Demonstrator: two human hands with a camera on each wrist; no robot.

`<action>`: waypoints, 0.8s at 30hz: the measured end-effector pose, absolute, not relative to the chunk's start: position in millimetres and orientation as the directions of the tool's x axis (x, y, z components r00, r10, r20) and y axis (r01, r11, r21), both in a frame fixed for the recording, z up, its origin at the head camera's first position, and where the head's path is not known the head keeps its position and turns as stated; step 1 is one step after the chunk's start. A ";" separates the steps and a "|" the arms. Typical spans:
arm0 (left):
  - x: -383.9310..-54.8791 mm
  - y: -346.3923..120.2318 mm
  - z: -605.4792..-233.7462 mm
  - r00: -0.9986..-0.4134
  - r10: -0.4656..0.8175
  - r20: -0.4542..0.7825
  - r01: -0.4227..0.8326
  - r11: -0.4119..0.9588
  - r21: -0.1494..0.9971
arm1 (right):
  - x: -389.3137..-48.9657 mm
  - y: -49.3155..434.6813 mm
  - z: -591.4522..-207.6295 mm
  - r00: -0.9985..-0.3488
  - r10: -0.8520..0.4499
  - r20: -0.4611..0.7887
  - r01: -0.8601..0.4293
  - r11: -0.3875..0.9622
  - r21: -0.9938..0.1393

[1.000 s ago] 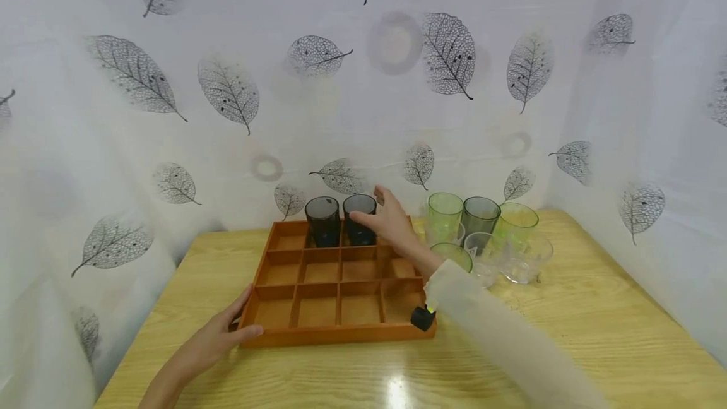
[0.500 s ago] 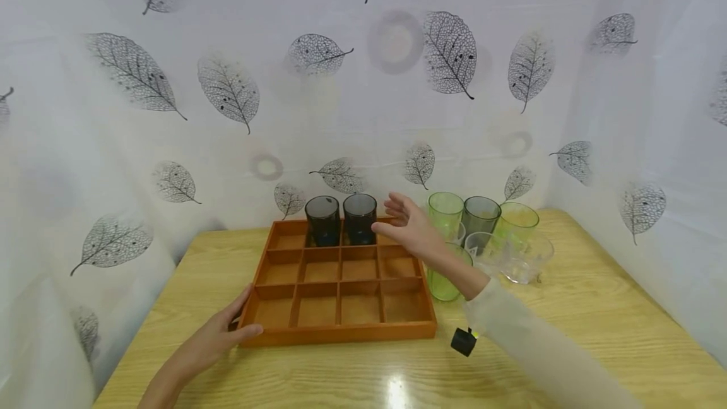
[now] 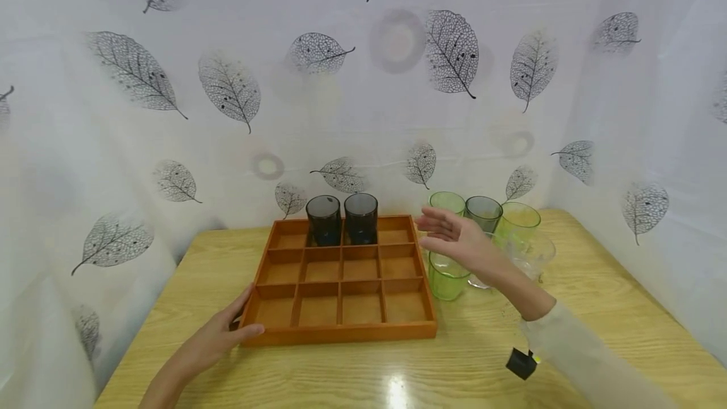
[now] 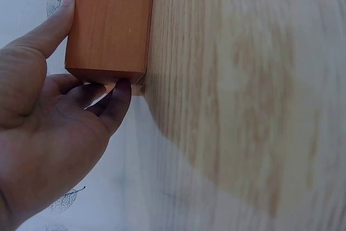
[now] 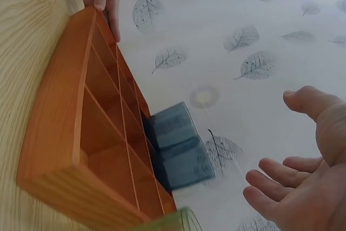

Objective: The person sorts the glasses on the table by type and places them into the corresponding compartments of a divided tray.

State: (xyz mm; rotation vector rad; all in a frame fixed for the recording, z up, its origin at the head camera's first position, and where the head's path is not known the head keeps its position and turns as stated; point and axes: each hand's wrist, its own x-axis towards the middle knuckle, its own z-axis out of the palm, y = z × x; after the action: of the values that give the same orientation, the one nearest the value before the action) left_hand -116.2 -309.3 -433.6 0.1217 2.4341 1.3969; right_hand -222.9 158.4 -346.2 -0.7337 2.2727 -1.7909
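An orange-brown wooden compartment tray [image 3: 341,334] lies on the table. My left hand [image 3: 212,336] holds its near left corner; in the left wrist view the thumb lies along one face and the fingers [image 4: 121,104] curl at the tray's end. Two dark grey glasses, a left one [image 3: 324,223] and a right one [image 3: 361,219], stand upright in the two middle compartments of the back row. My right hand [image 3: 468,248] hovers past the tray's right edge, fingers apart from the thumb, holding nothing. It partly hides the glasses behind it; a green glass [image 3: 447,283] stands just below it.
Right of the tray stand more glasses: a tall green one [image 3: 447,201], a dark grey one [image 3: 484,208], a yellow-green one [image 3: 519,216] and a clear cup [image 3: 534,251]. A white leaf-print curtain [image 3: 352,112] hangs behind the wooden table [image 3: 318,377].
My right hand has drawn away from the right dark glass, moving right over the tray's edge towards the other glasses. The left hand and the tray have stayed in place.
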 end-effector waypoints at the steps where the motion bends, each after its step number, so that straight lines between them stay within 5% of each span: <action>1: -116.2 -309.4 -433.6 -0.941 0.234 -0.243 -0.091 0.516 0.851 | -222.0 163.8 -346.8 -0.867 -0.465 0.177 -0.282 0.167 -0.945; 24: -116.6 -310.3 -435.7 -0.942 0.233 -0.240 -0.089 0.516 0.852 | -208.1 274.5 -355.3 -0.904 -0.352 0.241 -0.360 0.327 -0.874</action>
State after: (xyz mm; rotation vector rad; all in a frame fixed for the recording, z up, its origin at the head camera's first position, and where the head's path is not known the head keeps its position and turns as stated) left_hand -116.6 -310.3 -435.7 0.1202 2.4364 1.3969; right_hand -208.1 274.5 -355.3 -0.6882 2.5655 -1.6916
